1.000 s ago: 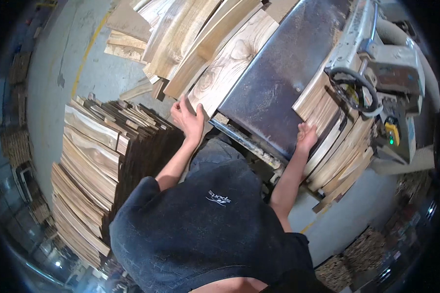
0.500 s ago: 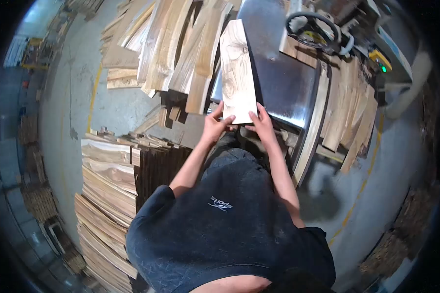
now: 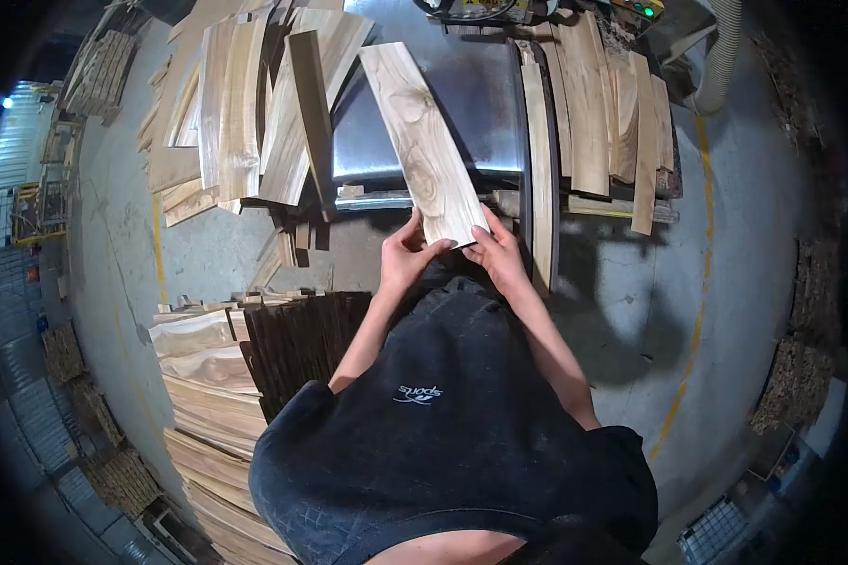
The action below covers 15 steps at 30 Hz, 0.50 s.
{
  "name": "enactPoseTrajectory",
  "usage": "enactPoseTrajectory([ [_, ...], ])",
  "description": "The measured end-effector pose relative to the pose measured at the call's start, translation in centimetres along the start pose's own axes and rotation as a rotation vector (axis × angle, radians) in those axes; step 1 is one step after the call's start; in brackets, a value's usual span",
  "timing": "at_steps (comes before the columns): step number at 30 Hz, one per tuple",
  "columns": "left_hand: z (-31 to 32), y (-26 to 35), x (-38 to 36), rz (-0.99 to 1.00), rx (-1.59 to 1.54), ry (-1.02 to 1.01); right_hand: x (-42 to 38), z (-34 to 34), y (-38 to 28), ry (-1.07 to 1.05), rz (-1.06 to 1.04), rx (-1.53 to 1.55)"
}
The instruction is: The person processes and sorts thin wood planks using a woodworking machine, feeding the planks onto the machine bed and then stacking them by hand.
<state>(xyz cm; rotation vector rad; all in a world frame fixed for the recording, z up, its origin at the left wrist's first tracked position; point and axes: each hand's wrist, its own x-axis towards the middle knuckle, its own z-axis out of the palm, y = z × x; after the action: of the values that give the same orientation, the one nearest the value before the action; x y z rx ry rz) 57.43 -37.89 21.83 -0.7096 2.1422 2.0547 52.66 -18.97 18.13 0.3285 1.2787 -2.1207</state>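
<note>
A pale wooden board (image 3: 422,141) with dark curved grain is held at its near end by both hands. My left hand (image 3: 405,256) grips the near left corner, thumb on the upper face. At the near right corner my right hand (image 3: 496,249) is closed in the same way; the fingers under the wood are mostly hidden. The board's far end reaches out over a shiny metal machine table (image 3: 481,104) and points up and left. Left of it, a narrow darker board (image 3: 311,113) stands tilted against other planks.
Loose planks (image 3: 231,108) lie left of the metal table, and more boards (image 3: 584,104) lie to its right. A tall stack of boards (image 3: 207,353) stands at my left. A long wooden strip (image 3: 540,169) runs along the table's right edge. A ribbed hose (image 3: 725,47) hangs at far right.
My view has turned toward the right, and the board now slants further left at its far end. A plank on the left pile has tipped onto its edge. Both hands keep their hold.
</note>
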Motion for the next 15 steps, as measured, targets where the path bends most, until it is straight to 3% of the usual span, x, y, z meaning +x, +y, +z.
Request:
enactPoseTrajectory([
  [2, -1.3, -0.6, 1.8, 0.332, 0.389, 0.08, -0.8, 0.7, -1.2, 0.036, -0.046, 0.103],
  [3, -2.8, -0.2, 3.7, 0.587, 0.514, 0.226, -1.3, 1.2, -1.9, 0.118, -0.061, 0.008],
  [4, -4.6, -0.1, 6.1, 0.71, 0.724, 0.483, -1.6, 1.1, -2.1, 0.117, -0.061, 0.01],
  [5, -6.4, -0.7, 8.3, 0.59, 1.033, 0.723, -1.8, 0.6, -2.3, 0.191, -0.104, -0.021],
  [7, -10.4, -3.3, 14.9, 0.513, 1.217, 0.877, -2.5, -0.1, -2.8, 0.33, -0.204, -0.069],
  [8, -11.5, -4.5, 17.3, 0.306, 1.276, 0.818, -2.9, 0.1, -3.5, 0.393, -0.264, -0.112],
  [11, -12.1, -6.8, 21.6, 0.238, 1.329, 0.791, -3.5, -0.5, -4.8, 0.578, -0.605, -0.292],
  [12, -12.1, -7.0, 22.8, 0.406, 1.287, 0.791, -3.2, -0.7, -5.0, 0.688, -0.782, -0.312],
  [13, -12.0, -6.8, 23.9, 0.573, 1.243, 0.785, -4.0, 0.6, -6.6, 0.758, -0.812, -0.299],
  [15, -11.2, -5.7, 25.5, 0.656, 1.148, 0.678, -5.3, 2.9, -10.0, 0.855, -0.9, -0.243],
])
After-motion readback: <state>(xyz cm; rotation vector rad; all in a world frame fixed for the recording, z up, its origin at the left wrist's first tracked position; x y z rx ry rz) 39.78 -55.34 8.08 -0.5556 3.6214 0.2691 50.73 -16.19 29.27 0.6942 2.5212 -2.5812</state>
